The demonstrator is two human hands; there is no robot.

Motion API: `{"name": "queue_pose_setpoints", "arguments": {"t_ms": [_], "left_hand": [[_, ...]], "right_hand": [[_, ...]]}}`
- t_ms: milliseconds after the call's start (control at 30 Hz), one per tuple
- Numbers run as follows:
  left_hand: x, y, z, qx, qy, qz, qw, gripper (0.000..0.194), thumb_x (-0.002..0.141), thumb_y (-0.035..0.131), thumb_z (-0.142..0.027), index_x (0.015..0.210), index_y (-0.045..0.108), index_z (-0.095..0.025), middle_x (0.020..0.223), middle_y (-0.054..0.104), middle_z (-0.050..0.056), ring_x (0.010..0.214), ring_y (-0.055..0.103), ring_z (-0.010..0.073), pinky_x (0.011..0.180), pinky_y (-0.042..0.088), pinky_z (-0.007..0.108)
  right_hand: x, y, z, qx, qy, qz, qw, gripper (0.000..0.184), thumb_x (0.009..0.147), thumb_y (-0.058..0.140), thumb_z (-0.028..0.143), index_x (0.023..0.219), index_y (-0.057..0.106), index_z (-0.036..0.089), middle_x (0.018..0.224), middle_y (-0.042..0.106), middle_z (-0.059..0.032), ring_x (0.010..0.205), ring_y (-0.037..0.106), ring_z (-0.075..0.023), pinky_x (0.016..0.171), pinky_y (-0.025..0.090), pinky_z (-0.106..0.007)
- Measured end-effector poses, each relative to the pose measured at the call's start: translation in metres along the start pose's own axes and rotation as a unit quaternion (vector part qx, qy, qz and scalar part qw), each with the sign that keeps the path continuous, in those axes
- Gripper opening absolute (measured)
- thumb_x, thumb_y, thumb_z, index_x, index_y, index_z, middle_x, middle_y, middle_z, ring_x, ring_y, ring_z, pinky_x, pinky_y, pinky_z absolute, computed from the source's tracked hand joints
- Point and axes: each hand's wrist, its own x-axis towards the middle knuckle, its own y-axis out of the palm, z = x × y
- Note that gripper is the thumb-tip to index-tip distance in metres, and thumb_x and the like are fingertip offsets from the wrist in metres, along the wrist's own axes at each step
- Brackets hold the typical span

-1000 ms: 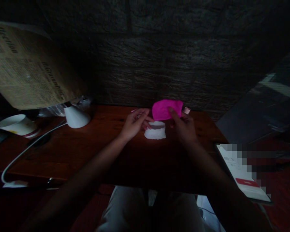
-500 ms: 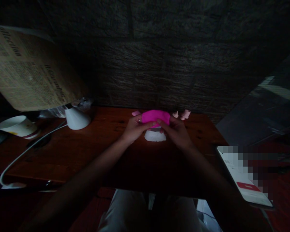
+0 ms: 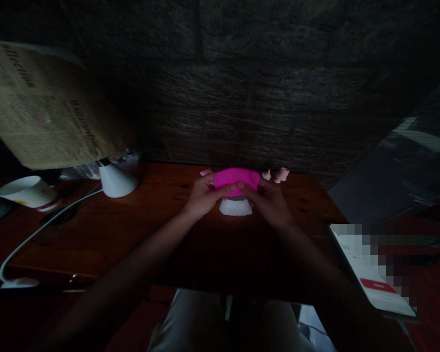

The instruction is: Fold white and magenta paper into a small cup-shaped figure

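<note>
Both of my hands hold a bright pink soft sheet (image 3: 236,178) over a small white round object (image 3: 236,207) on the wooden table (image 3: 132,230). My left hand (image 3: 204,195) pinches the sheet's left edge, fingers closed. On the sheet's right edge my right hand (image 3: 267,201) grips with closed fingers. The sheet drapes onto the top of the white object. Small pale pink pieces (image 3: 275,174) lie on the table just behind my right hand, and another pink piece (image 3: 206,172) shows behind my left hand.
A white lamp base (image 3: 116,180) with a bent white cord (image 3: 40,230) stands at the left, with a white cup (image 3: 25,191) further left. A printed paper sheet (image 3: 44,122) hangs above them. A lit phone (image 3: 374,274) lies at the right table edge. A dark brick wall rises behind.
One second ago my right hand held the pink sheet up alone. Both hands now hold it lower, over the white object. The pale pink pieces behind came into view.
</note>
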Motion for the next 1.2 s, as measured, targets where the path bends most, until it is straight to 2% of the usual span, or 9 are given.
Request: {"name": "queue_pose_setpoints", "arguments": {"t_ms": [200,400,500,667,833,967,1067,1200], "left_hand": [[-0.0003,-0.0019,-0.0028,0.026,0.009,-0.008,1.000,0.026,0.067,0.089,-0.036,0.078,0.076,-0.016,0.062,0.065,-0.001,0.052,0.053,0.0090,0.050,0.045,0.022],[0.0003,-0.0032,-0.0034,0.056,0.022,-0.031,0.998,0.024,0.067,0.089,-0.033,0.080,0.078,-0.016,0.080,0.073,0.003,0.076,0.064,0.0139,0.071,0.053,0.025],[0.0018,-0.0042,-0.0061,0.037,0.011,-0.022,0.999,0.027,0.066,0.089,-0.034,0.084,0.079,-0.016,0.082,0.075,0.003,0.073,0.065,0.0137,0.068,0.053,0.025],[0.0031,-0.0051,-0.0077,0.007,0.004,-0.027,1.000,0.024,0.067,0.089,-0.033,0.080,0.078,-0.016,0.071,0.072,0.000,0.059,0.060,0.0103,0.060,0.051,0.024],[0.0033,-0.0051,-0.0067,0.017,0.023,-0.025,0.999,0.023,0.066,0.089,-0.032,0.080,0.079,-0.017,0.080,0.075,0.002,0.068,0.065,0.0116,0.067,0.054,0.024],[0.0031,-0.0041,-0.0069,0.013,0.022,-0.030,0.999,0.025,0.068,0.088,-0.037,0.078,0.078,-0.017,0.073,0.072,0.000,0.063,0.061,0.0106,0.060,0.051,0.023],[0.0030,-0.0045,-0.0059,0.034,0.014,-0.024,0.999,0.028,0.072,0.085,-0.043,0.076,0.078,-0.016,0.068,0.069,0.001,0.061,0.059,0.0112,0.055,0.047,0.022],[0.0032,-0.0070,-0.0031,0.059,0.005,-0.029,0.998,0.031,0.073,0.083,-0.045,0.069,0.076,-0.015,0.067,0.068,0.002,0.061,0.059,0.0107,0.056,0.046,0.022]], "right_hand": [[-0.0006,-0.0003,0.0002,0.012,-0.023,0.000,1.000,0.035,0.074,0.080,0.053,0.080,0.072,0.019,0.054,0.052,0.0063,0.047,0.040,-0.0072,0.044,0.033,-0.023],[-0.0011,-0.0001,-0.0018,-0.002,-0.039,0.018,0.999,0.033,0.078,0.077,0.052,0.082,0.072,0.020,0.056,0.052,0.0061,0.047,0.041,-0.0071,0.044,0.034,-0.023],[-0.0014,-0.0004,-0.0004,0.006,-0.040,0.025,0.999,0.033,0.080,0.075,0.052,0.090,0.073,0.021,0.057,0.054,0.0062,0.047,0.043,-0.0075,0.045,0.036,-0.023],[-0.0007,-0.0008,0.0046,0.008,-0.038,0.038,0.998,0.031,0.082,0.074,0.050,0.094,0.072,0.022,0.056,0.055,0.0068,0.044,0.042,-0.0071,0.044,0.037,-0.023],[0.0001,-0.0014,0.0024,-0.006,-0.045,0.038,0.998,0.031,0.083,0.073,0.051,0.093,0.072,0.022,0.055,0.055,0.0068,0.045,0.043,-0.0072,0.045,0.038,-0.023],[0.0004,-0.0019,-0.0005,-0.016,-0.056,0.036,0.998,0.033,0.085,0.071,0.053,0.096,0.073,0.022,0.053,0.055,0.0076,0.043,0.043,-0.0067,0.043,0.038,-0.022],[0.0001,-0.0016,-0.0010,-0.019,-0.055,0.039,0.998,0.036,0.084,0.070,0.055,0.098,0.074,0.022,0.060,0.061,0.0059,0.043,0.046,-0.0068,0.043,0.040,-0.022],[-0.0013,-0.0006,0.0016,-0.022,-0.043,0.042,0.998,0.037,0.082,0.073,0.055,0.096,0.074,0.021,0.060,0.063,0.0051,0.043,0.050,-0.0077,0.042,0.042,-0.022]]}}
